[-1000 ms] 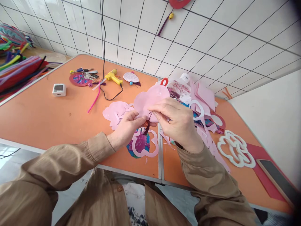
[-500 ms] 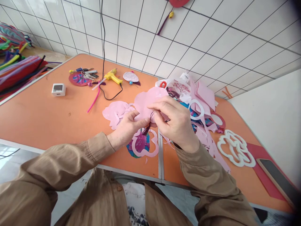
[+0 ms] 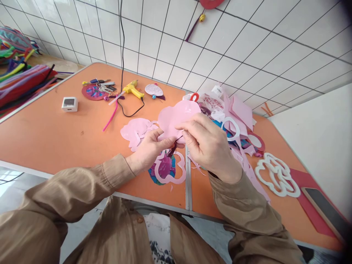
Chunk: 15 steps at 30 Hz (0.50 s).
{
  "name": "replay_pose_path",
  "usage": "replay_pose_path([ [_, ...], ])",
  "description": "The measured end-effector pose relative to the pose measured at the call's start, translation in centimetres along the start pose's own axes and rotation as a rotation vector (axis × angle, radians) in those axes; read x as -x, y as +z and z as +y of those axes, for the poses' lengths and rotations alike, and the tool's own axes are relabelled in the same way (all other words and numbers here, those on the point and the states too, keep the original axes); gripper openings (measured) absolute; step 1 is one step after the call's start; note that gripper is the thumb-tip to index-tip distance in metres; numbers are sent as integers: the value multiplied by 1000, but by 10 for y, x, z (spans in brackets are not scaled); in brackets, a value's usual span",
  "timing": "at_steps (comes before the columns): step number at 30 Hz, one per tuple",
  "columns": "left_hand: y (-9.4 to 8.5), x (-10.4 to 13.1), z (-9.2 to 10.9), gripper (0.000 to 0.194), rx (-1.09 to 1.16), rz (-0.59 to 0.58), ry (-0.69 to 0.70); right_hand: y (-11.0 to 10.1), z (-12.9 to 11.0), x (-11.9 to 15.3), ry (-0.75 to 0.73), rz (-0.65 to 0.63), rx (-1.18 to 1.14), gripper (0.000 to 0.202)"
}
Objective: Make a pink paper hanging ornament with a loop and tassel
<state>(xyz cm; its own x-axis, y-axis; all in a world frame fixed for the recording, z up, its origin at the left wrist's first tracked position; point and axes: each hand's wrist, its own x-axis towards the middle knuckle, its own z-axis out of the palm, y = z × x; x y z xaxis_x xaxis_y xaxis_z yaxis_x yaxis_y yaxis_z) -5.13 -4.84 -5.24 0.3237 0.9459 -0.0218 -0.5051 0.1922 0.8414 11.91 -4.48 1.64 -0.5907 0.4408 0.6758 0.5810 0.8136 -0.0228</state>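
Note:
A pink cloud-shaped cutout (image 3: pixel 176 115) is held up over the table by my left hand (image 3: pixel 152 145), its thumb pressed on the lower edge. From that edge hangs a dark purple tassel (image 3: pixel 172 150). My right hand (image 3: pixel 205 141) pinches the tassel's thin cord loop between thumb and forefinger, just right of my left thumb. Below them on the table lie a pink cloud-shaped frame (image 3: pixel 181 178) and a round purple-and-blue patterned piece (image 3: pixel 165 165), partly under the frame. More pink cutouts (image 3: pixel 137 130) rest to the left of the held piece.
A yellow glue gun (image 3: pixel 132 89), keys (image 3: pixel 106 88), a white box-like device (image 3: pixel 69 104) and a pink pipe cleaner (image 3: pixel 110 119) lie toward the back left. Pink scraps (image 3: pixel 239 113) pile up at the right, near white cloud frames (image 3: pixel 277 176) and a phone (image 3: pixel 324 209).
My right hand has moved slightly right and down, drawing the cord loop from upright to a low slant toward the right. My left hand stays about where it was, holding the pink cutout.

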Motion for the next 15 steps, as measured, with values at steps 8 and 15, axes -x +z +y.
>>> replay_pose_path([
  [8, 3, 1, -1, 33, -29, 11, 4, 7, 8, 0, -70, 91, 41, 21],
  [15, 1, 1, -1, 33, -80, 14, 23, 13, 10, 0, -39, 133, 66, 17],
])
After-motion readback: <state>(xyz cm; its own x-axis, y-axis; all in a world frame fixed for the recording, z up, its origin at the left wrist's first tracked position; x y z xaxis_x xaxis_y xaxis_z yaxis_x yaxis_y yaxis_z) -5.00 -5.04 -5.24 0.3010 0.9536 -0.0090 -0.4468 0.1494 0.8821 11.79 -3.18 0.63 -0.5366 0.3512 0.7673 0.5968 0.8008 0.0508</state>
